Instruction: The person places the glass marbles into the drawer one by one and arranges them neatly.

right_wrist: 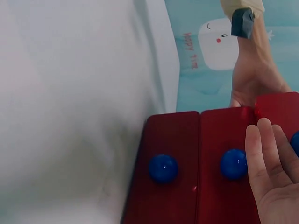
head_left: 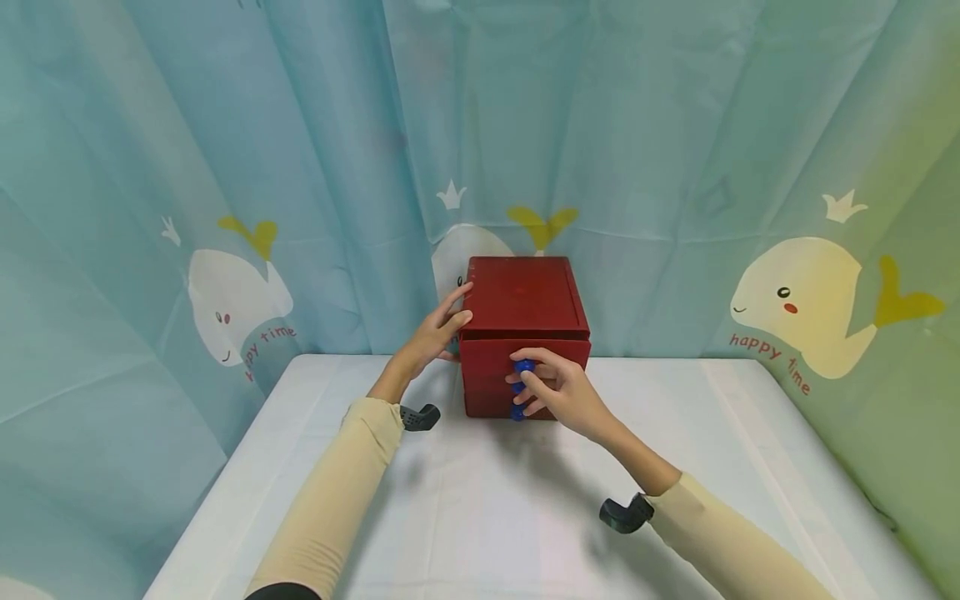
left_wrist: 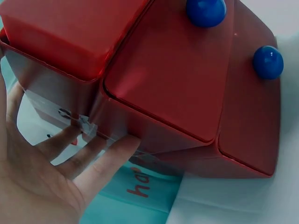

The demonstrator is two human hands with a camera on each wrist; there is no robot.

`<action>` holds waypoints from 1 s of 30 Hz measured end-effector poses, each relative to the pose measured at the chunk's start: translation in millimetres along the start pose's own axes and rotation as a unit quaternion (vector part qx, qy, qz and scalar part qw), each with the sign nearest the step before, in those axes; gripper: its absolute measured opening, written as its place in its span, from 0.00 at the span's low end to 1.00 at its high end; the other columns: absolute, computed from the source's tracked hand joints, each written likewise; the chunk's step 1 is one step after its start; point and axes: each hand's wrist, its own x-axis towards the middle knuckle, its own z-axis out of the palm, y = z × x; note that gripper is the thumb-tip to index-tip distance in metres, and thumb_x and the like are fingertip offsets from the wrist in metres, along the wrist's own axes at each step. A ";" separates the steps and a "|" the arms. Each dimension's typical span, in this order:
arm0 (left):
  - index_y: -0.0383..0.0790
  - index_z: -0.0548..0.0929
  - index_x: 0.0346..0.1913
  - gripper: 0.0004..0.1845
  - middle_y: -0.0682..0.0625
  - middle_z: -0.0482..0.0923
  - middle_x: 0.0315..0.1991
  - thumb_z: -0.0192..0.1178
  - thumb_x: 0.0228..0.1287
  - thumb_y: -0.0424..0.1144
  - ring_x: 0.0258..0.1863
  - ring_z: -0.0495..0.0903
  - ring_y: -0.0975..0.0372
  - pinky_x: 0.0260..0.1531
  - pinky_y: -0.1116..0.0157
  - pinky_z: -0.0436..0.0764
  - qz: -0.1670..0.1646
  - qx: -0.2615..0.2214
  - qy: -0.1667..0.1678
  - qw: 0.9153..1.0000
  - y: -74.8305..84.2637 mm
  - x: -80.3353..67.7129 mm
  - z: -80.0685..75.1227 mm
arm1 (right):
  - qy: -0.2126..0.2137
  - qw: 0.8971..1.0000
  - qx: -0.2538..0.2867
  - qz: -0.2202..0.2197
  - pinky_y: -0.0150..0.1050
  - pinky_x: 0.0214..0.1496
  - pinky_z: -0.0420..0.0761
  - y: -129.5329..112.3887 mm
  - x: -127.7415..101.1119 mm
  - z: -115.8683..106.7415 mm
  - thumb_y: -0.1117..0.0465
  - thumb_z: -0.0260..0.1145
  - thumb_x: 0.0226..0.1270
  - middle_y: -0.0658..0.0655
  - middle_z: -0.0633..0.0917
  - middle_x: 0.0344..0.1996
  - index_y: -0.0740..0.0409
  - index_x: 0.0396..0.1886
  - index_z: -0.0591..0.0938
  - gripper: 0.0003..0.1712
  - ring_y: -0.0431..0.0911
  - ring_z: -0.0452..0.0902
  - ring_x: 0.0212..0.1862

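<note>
Item: red drawer box (head_left: 522,317), three drawers with blue knobs, standing at the back of the white desk (head_left: 480,500) against the whale-print curtain (head_left: 225,208).

Step in hand, as judged: working the top drawer (head_left: 491,354), which sits slightly proud of the box. The next move calls for a straight, level draw on the knob while the box is kept from sliding.

Left hand (head_left: 435,333): fingers straight, flat against the box's left side, bracing; grip wide, holding nothing.

Right hand (head_left: 555,390): fingers curled about the top blue knob (head_left: 524,365); wrist low, forearm angled in from the right.
</note>
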 end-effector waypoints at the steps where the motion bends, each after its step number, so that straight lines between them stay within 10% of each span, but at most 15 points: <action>1: 0.68 0.53 0.82 0.35 0.39 0.60 0.77 0.51 0.76 0.55 0.73 0.65 0.43 0.50 0.34 0.80 0.000 0.000 0.001 1.000 0.1 -0.3 0.2 | 0.002 1.000 0.000 0.002 0.47 0.37 0.89 0.8 1.6 -0.6 0.64 0.60 0.79 0.70 0.86 0.50 0.56 0.66 0.77 0.19 0.68 0.87 0.40; 30: 0.73 0.54 0.81 0.34 0.41 0.60 0.77 0.50 0.75 0.58 0.71 0.68 0.43 0.49 0.38 0.82 -0.001 0.008 0.004 1.000 -3.0 0.3 -1.1 | -0.011 1.000 0.003 0.020 0.48 0.39 0.89 1.8 16.2 -10.4 0.64 0.59 0.80 0.69 0.87 0.51 0.56 0.67 0.76 0.20 0.64 0.87 0.41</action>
